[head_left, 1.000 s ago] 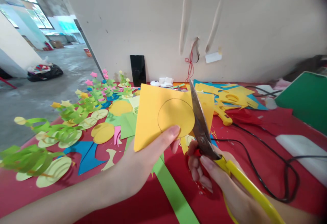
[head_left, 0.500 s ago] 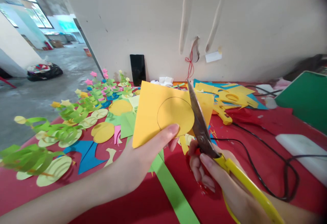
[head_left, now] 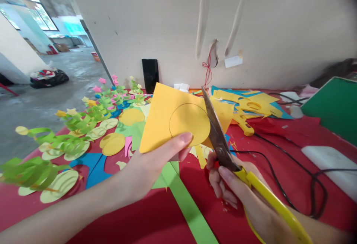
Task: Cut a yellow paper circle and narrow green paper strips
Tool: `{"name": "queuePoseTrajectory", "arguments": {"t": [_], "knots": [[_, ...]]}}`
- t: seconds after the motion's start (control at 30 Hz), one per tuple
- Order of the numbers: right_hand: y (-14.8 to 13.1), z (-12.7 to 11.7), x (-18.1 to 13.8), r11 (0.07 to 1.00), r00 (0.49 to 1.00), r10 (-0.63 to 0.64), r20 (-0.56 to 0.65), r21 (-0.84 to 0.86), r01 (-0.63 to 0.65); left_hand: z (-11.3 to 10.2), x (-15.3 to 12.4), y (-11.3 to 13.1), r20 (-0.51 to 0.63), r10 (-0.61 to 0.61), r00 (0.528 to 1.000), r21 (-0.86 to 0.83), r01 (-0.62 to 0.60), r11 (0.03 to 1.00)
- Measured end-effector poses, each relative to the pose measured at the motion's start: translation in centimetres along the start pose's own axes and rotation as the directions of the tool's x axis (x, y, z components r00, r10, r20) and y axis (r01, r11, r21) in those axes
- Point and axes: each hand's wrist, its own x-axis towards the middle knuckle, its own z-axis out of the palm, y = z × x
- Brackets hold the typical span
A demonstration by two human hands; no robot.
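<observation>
Between the thumb and fingers of my left hand (head_left: 156, 162) is a sheet of yellow paper (head_left: 158, 114) with a circle drawn on it in dark line. The circle's lower right edge is cut free, and the waste part of the sheet hangs off behind the blades. My right hand (head_left: 234, 188) grips yellow-handled scissors (head_left: 220, 143), their blades pointing up along the circle's right side. Below the sheet, a long green paper strip (head_left: 192, 207) lies on the red table (head_left: 134, 221).
Curled green paper plants (head_left: 61, 143) stand along the left, beside yellow paper discs (head_left: 112, 143) and blue paper (head_left: 97, 168). A black phone (head_left: 150, 75) leans on the wall. To the right lie yellow scraps (head_left: 251, 104), a yellow glue gun (head_left: 245, 125) and its black cord (head_left: 273, 169).
My left hand has turned the yellow paper a little anticlockwise and shifted it slightly left. The scissors have tilted slightly, with their tip a little further left.
</observation>
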Motion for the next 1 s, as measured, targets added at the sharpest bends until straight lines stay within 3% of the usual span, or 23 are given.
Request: {"name": "queuePoseTrajectory", "arguments": {"t": [0.33,0.53,1.0], "knots": [[0.2,-0.3,0.0,0.999,0.998,-0.053,0.024,0.002,0.053,-0.4,0.4,1.3,-0.011,-0.022,1.000,0.060,0.023,0.998],[0.0,0.1,0.2,1.000,1.000,-0.025,-0.005,-0.008,0.025,-0.9,0.6,1.0,0.026,-0.027,0.999,0.086,0.025,0.996],[0.0,0.1,-0.4,0.998,0.999,0.023,0.045,0.063,-0.026,-0.8,0.9,0.5,-0.011,0.037,0.999,0.151,-0.035,0.988]]}}
